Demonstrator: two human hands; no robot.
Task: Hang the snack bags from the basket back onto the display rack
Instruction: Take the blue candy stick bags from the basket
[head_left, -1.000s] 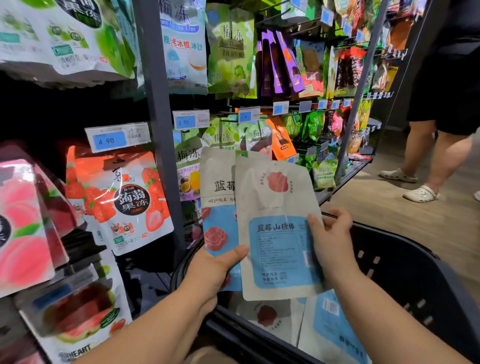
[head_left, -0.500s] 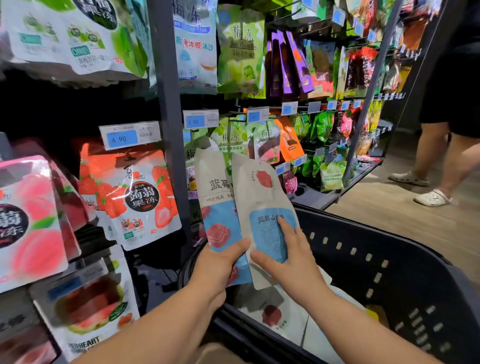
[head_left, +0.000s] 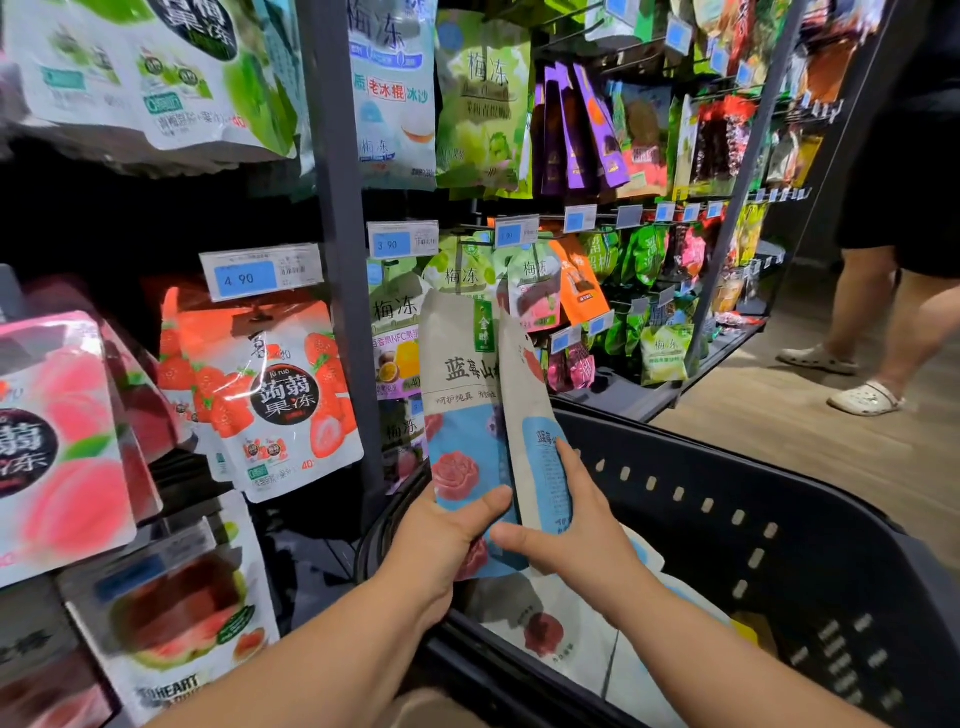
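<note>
Dark grey metal uprights frame the display rack, its pegs crowded with hanging packets, a red strawberry bag near its left edge. The black perforated basket sits below and to the right, with more beige-and-blue bags lying in its near left corner. Above the basket's left rim two such bags stand upright, touching. The left bag faces the camera; the right bag is turned nearly edge-on. The left hand grips the left bag's lower end, thumb across its front. The right hand holds the right bag, fingers on its blue panel, thumb beneath.
</note>
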